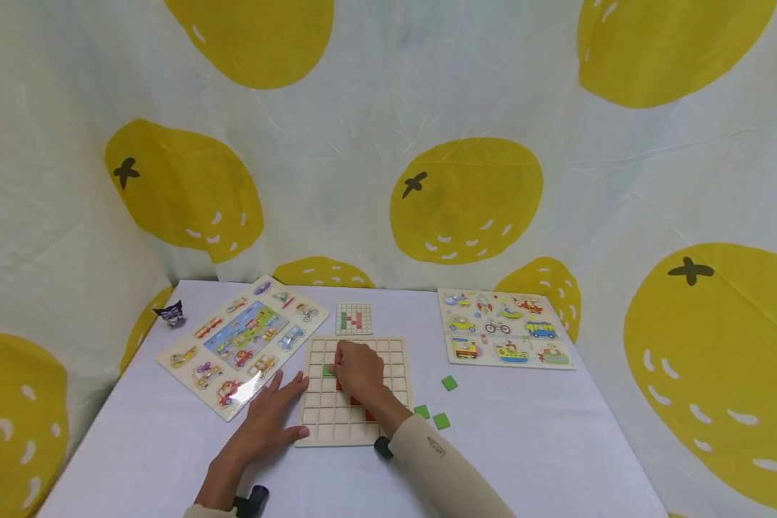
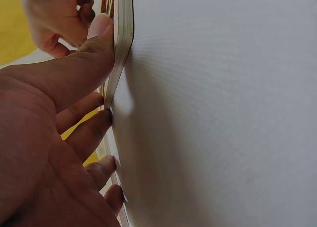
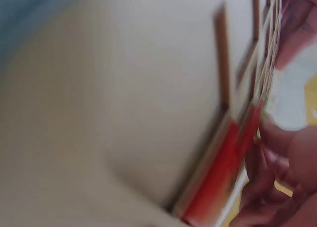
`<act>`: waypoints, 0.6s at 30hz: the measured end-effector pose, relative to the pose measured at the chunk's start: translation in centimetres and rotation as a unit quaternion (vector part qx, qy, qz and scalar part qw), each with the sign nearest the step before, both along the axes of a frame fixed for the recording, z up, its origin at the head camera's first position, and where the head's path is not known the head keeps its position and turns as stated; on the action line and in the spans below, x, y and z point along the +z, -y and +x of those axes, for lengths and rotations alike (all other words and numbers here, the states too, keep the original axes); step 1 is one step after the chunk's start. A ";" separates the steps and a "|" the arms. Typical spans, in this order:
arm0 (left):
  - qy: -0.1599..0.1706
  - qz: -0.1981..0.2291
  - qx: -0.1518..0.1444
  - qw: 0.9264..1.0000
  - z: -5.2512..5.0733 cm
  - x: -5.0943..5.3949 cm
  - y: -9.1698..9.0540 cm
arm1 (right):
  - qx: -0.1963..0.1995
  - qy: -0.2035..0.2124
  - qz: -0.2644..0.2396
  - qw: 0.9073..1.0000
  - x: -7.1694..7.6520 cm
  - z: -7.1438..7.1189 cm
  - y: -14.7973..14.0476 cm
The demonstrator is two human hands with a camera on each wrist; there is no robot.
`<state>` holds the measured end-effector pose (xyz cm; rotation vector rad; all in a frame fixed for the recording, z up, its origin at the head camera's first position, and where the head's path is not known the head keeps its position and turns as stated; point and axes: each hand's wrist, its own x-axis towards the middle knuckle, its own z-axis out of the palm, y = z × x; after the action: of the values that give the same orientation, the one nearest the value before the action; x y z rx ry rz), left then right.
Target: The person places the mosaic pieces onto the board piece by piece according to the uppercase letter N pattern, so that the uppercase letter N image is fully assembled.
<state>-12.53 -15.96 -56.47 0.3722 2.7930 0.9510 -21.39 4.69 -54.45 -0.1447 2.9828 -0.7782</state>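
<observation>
While left fingers spread against board, right fingers curl, hold unclear; white tabletop, fruit-print backdrop behind.

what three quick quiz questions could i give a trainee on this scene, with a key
1. Count: in the head view, how many loose green tiles show on the white cloth to the right of the grid board?

2. True or false: the left hand touches the left edge of the grid board.

3. Multiple choice: which thing is the right hand over?
a) the small patterned card
b) the grid board
c) the picture board at the far right

Key: 1. Three. 2. True. 3. b.
</observation>
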 end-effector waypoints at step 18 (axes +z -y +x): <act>0.006 -0.004 0.005 1.000 0.1 0.4 0.0 | 0.010 0.013 -0.134 0.991 1.2 1.0 -5.4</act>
<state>-12.46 -15.92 -56.04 0.3516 2.7894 0.9399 -20.36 10.13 -53.25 -0.1728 2.8343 -1.1663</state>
